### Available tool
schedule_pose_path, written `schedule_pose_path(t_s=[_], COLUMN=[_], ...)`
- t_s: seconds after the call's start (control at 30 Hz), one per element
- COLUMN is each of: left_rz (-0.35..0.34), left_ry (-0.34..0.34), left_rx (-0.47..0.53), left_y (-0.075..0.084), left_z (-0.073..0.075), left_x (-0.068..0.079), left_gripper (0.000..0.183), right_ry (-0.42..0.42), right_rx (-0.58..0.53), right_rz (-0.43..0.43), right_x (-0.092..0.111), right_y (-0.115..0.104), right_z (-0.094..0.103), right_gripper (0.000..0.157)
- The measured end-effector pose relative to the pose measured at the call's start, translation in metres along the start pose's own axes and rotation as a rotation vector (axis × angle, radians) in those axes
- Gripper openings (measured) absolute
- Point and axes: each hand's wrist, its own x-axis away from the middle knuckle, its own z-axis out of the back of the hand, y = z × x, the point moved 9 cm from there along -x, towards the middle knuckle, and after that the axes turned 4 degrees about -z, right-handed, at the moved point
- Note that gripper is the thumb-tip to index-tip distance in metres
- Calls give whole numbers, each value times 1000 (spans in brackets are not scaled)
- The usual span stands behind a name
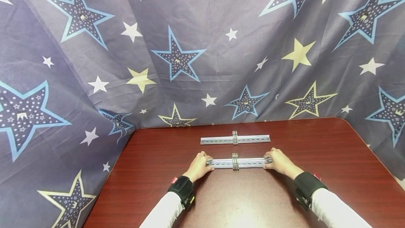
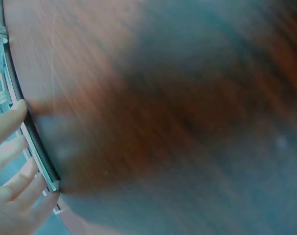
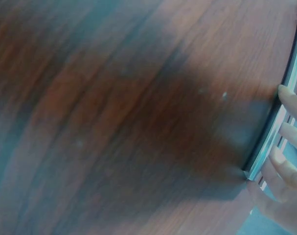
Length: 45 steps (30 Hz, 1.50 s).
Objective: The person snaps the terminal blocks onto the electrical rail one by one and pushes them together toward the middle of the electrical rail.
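Note:
A slotted metal DIN rail (image 1: 223, 163) lies crosswise in front of me, with several thin greyish clip-on pieces (image 1: 235, 161) side by side at its middle. My left hand (image 1: 199, 165) grips its left end, and my right hand (image 1: 281, 162) grips the right end. In the left wrist view the thumb (image 2: 11, 120) presses the rail's near edge while the fingers reach over to the far side. The right wrist view shows the same hold, with the thumb (image 3: 291, 101) on the near edge. Just beyond, a second DIN rail (image 1: 218, 140) carries similar pieces (image 1: 235, 137) at its middle.
Both rails are on a reddish-brown wooden table (image 1: 158, 150) with rounded far corners. A grey star-patterned cloth (image 1: 190, 90) hangs behind its far edge and along the left. Black bands (image 1: 182, 190) are strapped round both wrists, over white sleeves.

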Motion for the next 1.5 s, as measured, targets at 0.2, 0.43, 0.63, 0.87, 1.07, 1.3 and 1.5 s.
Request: schedule_pose_path(t_s=[0.2,0.43,0.63,0.87,1.07,1.3,1.5], left_rz=[33,35,23,8,13,32,32], left_ry=[-21,-13,-6,-4,-5,-25,-30], left_rx=[20,29,13,-8,-3,13,-2], left_y=[-7,-9,-9,-9,-12,-16,-19], left_z=[-2,-2,-1,0,1,1,-1], left_x=[-3,-8,-14,-18,-22,-27,-31], left_gripper=[35,33,34,34,34,34,34], right_ry=[-8,-5,21,30,46,25,21], right_rx=[-17,-12,-12,-25,-30,-37,-39], right_rz=[-14,-8,11,6,6,-9,-31], right_x=[-5,-9,-13,-17,-22,-28,-34], right_y=[3,5,6,6,8,11,13], right_z=[-2,-2,1,2,3,1,0], right_gripper=[25,26,25,25,25,24,25])
